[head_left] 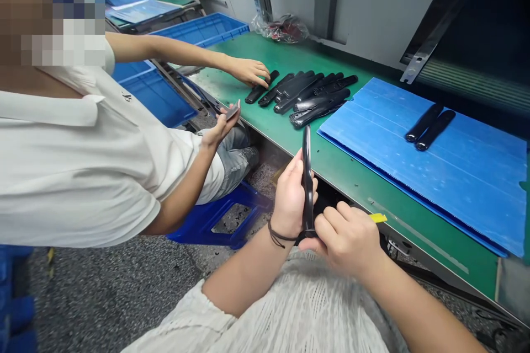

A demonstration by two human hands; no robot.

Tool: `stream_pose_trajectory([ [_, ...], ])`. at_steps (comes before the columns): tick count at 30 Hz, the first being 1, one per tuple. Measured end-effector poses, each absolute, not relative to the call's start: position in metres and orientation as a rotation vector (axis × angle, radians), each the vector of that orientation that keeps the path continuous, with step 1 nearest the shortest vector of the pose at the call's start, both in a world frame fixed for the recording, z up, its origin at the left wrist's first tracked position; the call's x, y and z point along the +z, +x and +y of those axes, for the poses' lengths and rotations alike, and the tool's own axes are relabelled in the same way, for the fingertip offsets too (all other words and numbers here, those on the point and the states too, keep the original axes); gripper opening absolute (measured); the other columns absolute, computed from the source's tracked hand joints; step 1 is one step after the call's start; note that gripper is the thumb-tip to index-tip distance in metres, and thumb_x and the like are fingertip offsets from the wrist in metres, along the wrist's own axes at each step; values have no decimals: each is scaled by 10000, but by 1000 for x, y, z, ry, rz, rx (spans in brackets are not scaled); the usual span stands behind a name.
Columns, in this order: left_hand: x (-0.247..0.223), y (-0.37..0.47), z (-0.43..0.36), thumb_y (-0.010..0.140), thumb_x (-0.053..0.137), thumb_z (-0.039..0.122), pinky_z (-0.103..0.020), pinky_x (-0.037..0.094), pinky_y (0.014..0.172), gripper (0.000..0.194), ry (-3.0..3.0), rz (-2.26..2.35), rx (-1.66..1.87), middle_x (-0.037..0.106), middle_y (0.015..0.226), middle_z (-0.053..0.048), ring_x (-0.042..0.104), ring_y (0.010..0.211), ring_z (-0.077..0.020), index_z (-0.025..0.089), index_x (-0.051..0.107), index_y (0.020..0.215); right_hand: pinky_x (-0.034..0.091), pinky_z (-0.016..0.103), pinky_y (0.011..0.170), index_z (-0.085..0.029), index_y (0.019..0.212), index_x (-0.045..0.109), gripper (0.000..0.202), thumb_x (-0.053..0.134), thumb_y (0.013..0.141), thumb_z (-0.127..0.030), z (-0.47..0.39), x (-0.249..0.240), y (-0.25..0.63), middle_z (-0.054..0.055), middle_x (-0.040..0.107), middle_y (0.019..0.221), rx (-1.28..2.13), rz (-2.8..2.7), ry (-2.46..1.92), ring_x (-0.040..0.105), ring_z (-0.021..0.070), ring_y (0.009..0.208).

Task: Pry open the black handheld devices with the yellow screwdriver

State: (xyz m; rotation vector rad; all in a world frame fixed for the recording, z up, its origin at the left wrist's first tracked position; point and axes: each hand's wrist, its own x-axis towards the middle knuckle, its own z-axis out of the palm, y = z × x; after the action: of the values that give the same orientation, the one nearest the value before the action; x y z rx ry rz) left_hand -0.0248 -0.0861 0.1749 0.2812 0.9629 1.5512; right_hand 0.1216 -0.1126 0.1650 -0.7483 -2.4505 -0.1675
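Observation:
A long, glossy black plastic part (307, 176) stands nearly upright in my left hand (290, 196), whose fingers wrap round it. Close against the lower end of that part is my right hand (350, 238), closed on a tool with a yellow handle (378, 218). Only the handle's end shows behind my fist; the working end is hidden, so its kind does not show. On the green table (265, 116) beyond lies a pile of similar black parts (306, 91). Two more black parts (430, 127) lie side by side on a blue plastic sheet (467, 176).
To my left a co-worker (103, 165) sits, one hand (250, 73) on a black part by the pile, the other (219, 128) holding a small dark piece. A blue stool (199, 226), blue bins (202, 30) and a clear plastic bag (285, 28) are nearby.

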Motion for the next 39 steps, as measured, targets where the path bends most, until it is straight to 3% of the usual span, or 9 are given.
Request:
stream_pose_trajectory([
  [9,160,-52,-80,1034,545,287,-155,169,358,146,23,999,1693,323,648,74,255,415,-44,197,495,931,272,347,636,-156,931,582,445,450,1076,-555,-124,140,111,45,511,757,-27,-2365,-797,404,189,729],
  [12,156,-67,-77,1065,499,310,-153,186,370,232,-103,1017,1710,355,649,67,291,416,-41,188,446,874,321,318,625,-117,1217,560,217,448,1055,-208,-122,132,114,77,578,888,5,-2409,-865,492,192,794],
  [15,152,-74,-77,1054,523,316,-150,211,386,259,-147,1036,1728,385,652,61,324,427,-43,184,433,851,190,304,515,-271,1447,517,705,417,839,72,-118,130,116,32,561,850,-105,-2560,-1003,474,175,690],
  [18,148,-69,-78,1037,539,299,-152,222,399,246,-159,1036,1744,374,641,63,343,438,-53,188,426,850,260,273,489,-286,1613,355,785,569,897,-49,-118,134,109,10,595,859,161,-2522,-1093,536,159,683],
  [24,137,-55,-87,979,620,338,-196,429,520,188,-63,1062,1652,478,714,40,473,531,-89,192,505,1007,433,256,627,-176,963,626,84,645,987,-253,-132,145,87,10,584,781,852,-1949,-752,534,114,693],
  [27,130,-61,-102,891,717,305,-316,550,871,517,280,1432,1673,642,1068,-71,664,973,-187,213,494,1349,383,259,616,-168,919,581,89,635,981,-201,-135,155,92,3,531,753,873,-1877,-695,470,107,678],
  [30,128,-69,-122,912,704,376,-389,399,1152,623,1073,1763,1883,527,1465,-144,497,1381,-263,211,502,1478,363,243,599,-170,901,569,125,666,970,-209,-137,169,102,-9,517,750,976,-1866,-706,450,90,659],
  [35,129,-68,-138,1089,292,458,-369,412,732,561,1788,1180,1449,584,668,-89,527,652,-201,196,608,706,432,233,618,-204,1071,581,183,699,960,-289,-140,187,120,-1,598,857,1130,-1933,-912,537,105,711],
  [39,121,-63,-130,1095,280,387,-342,279,632,541,1624,1198,1460,450,558,-51,396,559,-166,188,453,623,497,244,723,-240,1194,534,170,453,1054,-188,-130,183,134,25,634,991,931,-2087,-996,607,121,827],
])
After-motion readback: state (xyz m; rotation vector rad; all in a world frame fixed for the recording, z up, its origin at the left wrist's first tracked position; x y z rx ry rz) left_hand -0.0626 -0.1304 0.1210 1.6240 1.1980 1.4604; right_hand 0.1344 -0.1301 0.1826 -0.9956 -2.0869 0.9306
